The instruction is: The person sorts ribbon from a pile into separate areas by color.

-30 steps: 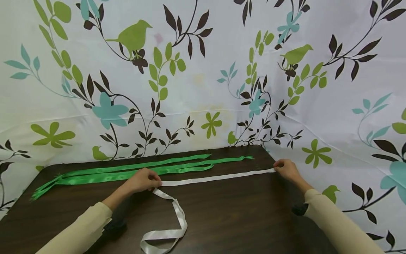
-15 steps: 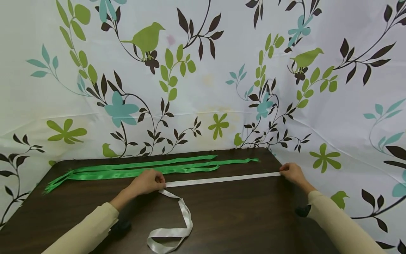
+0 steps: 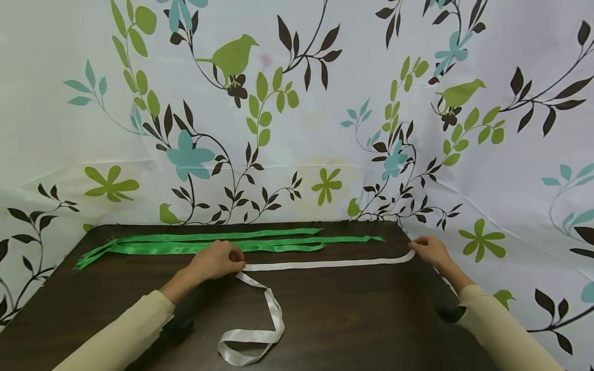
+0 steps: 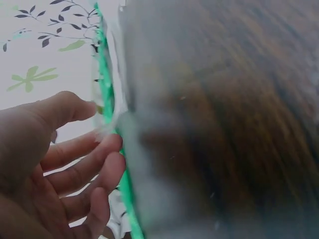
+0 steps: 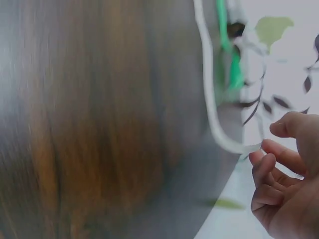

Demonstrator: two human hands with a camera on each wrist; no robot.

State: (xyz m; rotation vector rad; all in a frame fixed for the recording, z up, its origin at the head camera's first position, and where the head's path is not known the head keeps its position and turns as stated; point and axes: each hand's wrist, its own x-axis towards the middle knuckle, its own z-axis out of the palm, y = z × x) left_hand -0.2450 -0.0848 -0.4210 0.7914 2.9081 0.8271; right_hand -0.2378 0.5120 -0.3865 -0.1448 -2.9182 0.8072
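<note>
A white ribbon (image 3: 325, 265) runs across the dark tabletop between the two hands. Its left stretch hangs from the left hand (image 3: 218, 259) and folds into a loose loop (image 3: 250, 335) towards the front. The left hand holds the ribbon at its bend; in the left wrist view that spot is blurred and the thumb stands partly apart. At the far end, the right hand (image 3: 431, 251) holds the ribbon's tip at its fingertips (image 5: 264, 145), where the ribbon curves up. Several green ribbons (image 3: 209, 245) lie behind, partly hidden by the left hand.
The brown wood-grain table (image 3: 348, 319) ends just beyond the green ribbons and at the right hand. Behind it and to the right hangs a white cloth (image 3: 306, 129) printed with leaves, birds and flowers.
The white ribbon was straight between the hands; now it sags slightly and its right end curves towards the right hand. The head view has swung left. The loose loop keeps its shape.
</note>
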